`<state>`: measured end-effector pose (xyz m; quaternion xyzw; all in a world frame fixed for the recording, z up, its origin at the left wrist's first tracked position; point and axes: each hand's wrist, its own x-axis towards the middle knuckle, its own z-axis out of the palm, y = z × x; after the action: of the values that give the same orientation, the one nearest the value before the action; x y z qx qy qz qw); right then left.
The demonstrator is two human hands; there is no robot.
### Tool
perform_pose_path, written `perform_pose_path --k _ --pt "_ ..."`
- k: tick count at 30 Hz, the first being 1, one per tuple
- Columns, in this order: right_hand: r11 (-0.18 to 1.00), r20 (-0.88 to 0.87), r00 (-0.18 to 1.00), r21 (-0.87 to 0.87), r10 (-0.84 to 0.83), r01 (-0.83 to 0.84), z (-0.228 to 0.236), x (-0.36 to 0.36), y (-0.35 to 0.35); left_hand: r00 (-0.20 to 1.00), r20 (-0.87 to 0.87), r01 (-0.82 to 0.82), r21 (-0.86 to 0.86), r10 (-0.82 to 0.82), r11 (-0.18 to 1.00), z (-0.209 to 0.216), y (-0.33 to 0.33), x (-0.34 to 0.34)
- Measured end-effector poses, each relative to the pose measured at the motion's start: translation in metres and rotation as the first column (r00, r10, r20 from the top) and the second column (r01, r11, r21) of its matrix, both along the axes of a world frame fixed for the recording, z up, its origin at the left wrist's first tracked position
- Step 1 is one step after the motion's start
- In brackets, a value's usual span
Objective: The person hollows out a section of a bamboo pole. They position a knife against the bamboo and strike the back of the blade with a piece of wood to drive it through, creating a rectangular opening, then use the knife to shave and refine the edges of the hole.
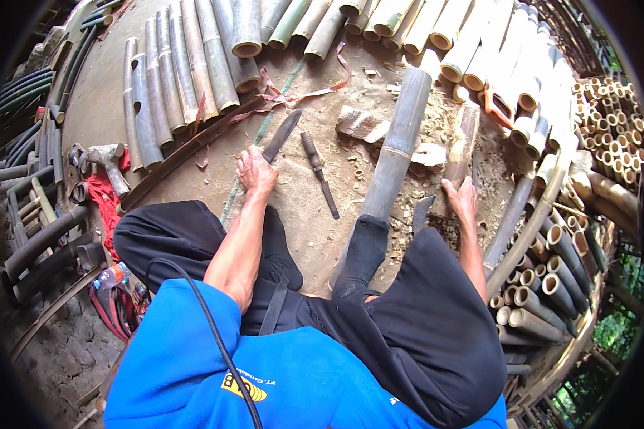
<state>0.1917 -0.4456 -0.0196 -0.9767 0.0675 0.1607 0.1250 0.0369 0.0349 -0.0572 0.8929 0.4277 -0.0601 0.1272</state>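
At the left, my left hand point(256, 171) is closed at the handle end of a knife with a broad dark blade point(282, 136); its handle is hidden by the fingers. My right hand point(461, 199) grips the near end of a short, brownish bamboo piece point(463, 140). A long grey bamboo pole point(396, 154) slants between my legs, beside my foot in a dark sock point(363, 254). Between the hands, a narrow-bladed tool with a wooden handle point(317, 171) lies on the ground. A curved blade point(422, 212) shows near my right knee.
Cut bamboo tubes point(186, 68) lie in rows along the far side. More bamboo is stacked at the right point(551, 286) and left point(32, 239). A wood block point(363, 124), shavings and a red strap point(315, 93) lie ahead. A mallet-like wooden tool point(109, 166) and red cloth point(104, 200) are at left.
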Motion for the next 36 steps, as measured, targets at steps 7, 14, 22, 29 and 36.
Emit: perform_pose_path --k 7,14,22,29,36 --pt "0.893 -0.010 0.978 0.407 -0.207 0.193 -0.012 0.019 -0.008 0.956 0.291 0.089 -0.188 -0.031 0.978 0.031 0.003 0.026" --pt "-0.218 -0.505 0.832 0.860 -0.228 0.462 0.065 -0.034 0.003 0.686 0.503 0.727 -0.446 -0.526 0.522 0.131 -0.054 0.152" --pt "-0.086 -0.580 0.772 0.810 -0.260 0.579 0.117 -0.088 0.009 0.331 0.250 0.895 -0.387 -0.910 0.219 0.134 -0.071 0.219" --pt "0.124 -0.482 0.832 0.840 -0.275 0.528 0.133 -0.081 0.013 0.408 0.269 0.850 -0.461 -0.872 0.256 0.105 -0.074 0.224" --pt "0.366 -0.277 0.937 0.866 -0.213 0.340 0.136 -0.055 0.027 0.456 0.273 0.851 -0.414 -0.847 0.325 0.111 -0.080 0.222"
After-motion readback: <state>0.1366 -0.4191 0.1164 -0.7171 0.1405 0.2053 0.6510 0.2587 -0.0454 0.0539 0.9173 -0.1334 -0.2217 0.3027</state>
